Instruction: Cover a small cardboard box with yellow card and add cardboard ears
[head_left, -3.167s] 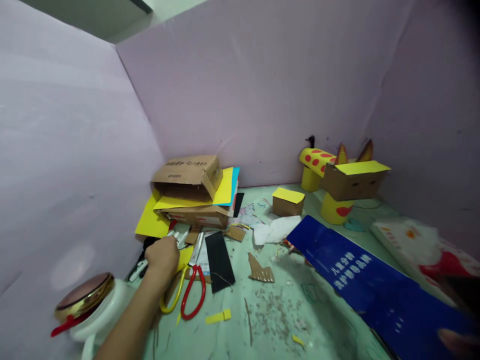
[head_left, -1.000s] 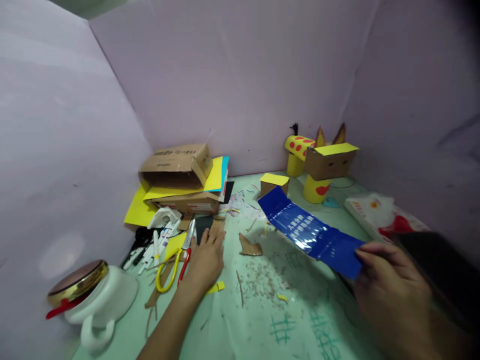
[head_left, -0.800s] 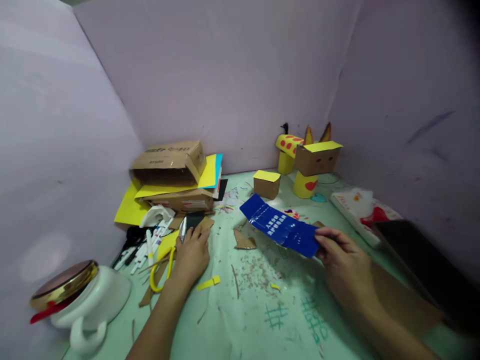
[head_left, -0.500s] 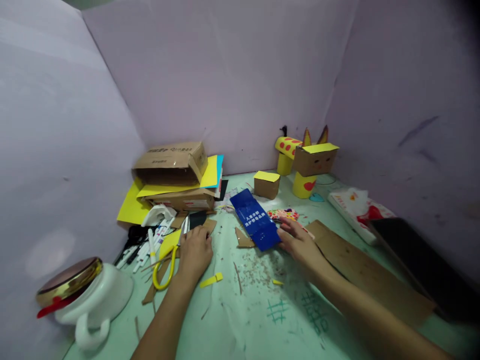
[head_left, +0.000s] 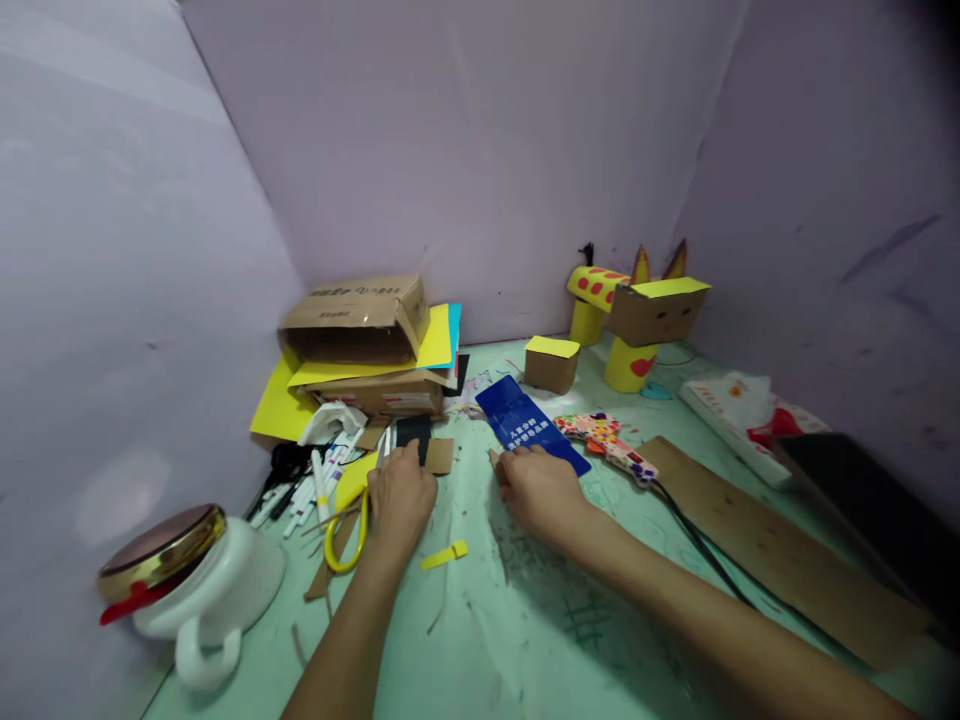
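Head view, left hand (head_left: 403, 495): curled palm-down over the scissors (head_left: 343, 569); grip cannot be told.
Right hand (head_left: 544, 498): bent palm-down over a cardboard scrap (head_left: 493, 458), forearm slanted in from the right; grip likewise hidden.
Blue card (head_left: 519, 412): partly covered by the right hand.

Head cam looks fwd & down across tbl (head_left: 450, 670); L hand (head_left: 403, 492) & R hand (head_left: 541, 497) close.
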